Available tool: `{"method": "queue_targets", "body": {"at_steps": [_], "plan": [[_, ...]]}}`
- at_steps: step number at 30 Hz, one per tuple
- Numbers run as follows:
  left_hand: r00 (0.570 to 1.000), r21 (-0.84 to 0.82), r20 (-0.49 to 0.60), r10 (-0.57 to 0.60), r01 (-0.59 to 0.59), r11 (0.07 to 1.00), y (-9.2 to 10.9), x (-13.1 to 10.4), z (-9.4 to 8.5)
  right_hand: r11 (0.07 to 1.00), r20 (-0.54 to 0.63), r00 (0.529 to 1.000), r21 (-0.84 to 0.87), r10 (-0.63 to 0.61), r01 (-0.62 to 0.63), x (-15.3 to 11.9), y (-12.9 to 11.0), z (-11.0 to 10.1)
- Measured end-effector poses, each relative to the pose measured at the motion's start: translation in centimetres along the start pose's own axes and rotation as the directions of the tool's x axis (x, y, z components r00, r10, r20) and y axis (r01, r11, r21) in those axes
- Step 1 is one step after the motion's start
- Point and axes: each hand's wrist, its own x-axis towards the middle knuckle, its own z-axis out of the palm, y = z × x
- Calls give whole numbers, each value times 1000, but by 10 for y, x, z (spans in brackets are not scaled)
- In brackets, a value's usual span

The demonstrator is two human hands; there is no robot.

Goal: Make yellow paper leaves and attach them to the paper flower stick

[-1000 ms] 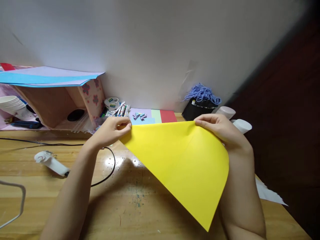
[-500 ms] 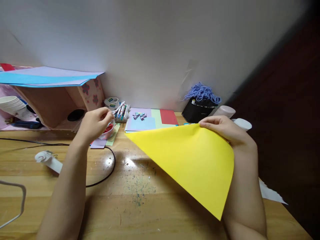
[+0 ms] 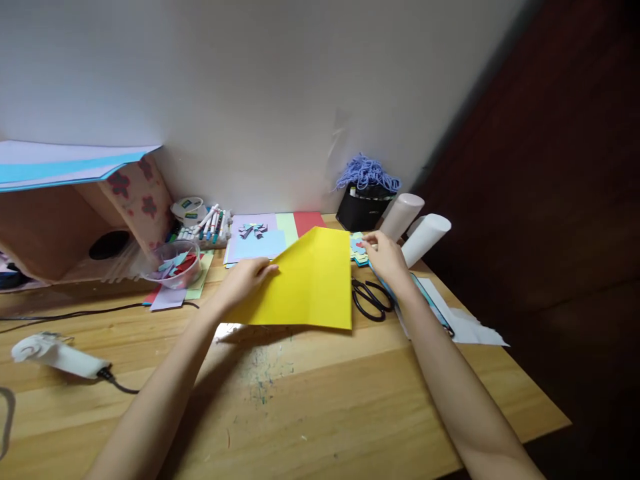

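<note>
My left hand (image 3: 250, 277) grips the left edge of a sheet of yellow paper (image 3: 293, 287), thumb on top. The sheet is held over the desk and has a crease down its middle. To its right, my right hand (image 3: 387, 257) reaches out with its fingertips pinched at the edge of a flower-like paper cutout (image 3: 359, 248) in blue and yellow with a red spot. Just below that hand lie black-handled scissors (image 3: 371, 300), their blades hidden behind the yellow sheet.
Beyond the sheet lie coloured papers (image 3: 260, 245), markers (image 3: 213, 223) and a clear tub of paper scraps (image 3: 175, 265). White cylinders (image 3: 426, 239) and a black holder with blue yarn (image 3: 364, 207) stand at the back right. A white glue gun (image 3: 65, 357) and a cardboard box (image 3: 135, 193) are left.
The yellow sheet has passed from my right hand to my left and moved left. My right hand has moved to the paper cutout. The camera view has turned right.
</note>
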Motion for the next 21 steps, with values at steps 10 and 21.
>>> {"method": "queue_targets", "body": {"at_steps": [10, 21], "plan": [[941, -185, -279, -191, 142, 972, -10, 9, 11, 931, 258, 947, -353, 189, -90, -67, 32, 27], [820, -362, -416, -394, 249, 898, -19, 10, 17, 430, 549, 835, 745, 39, -509, -90, -9, 48]]}}
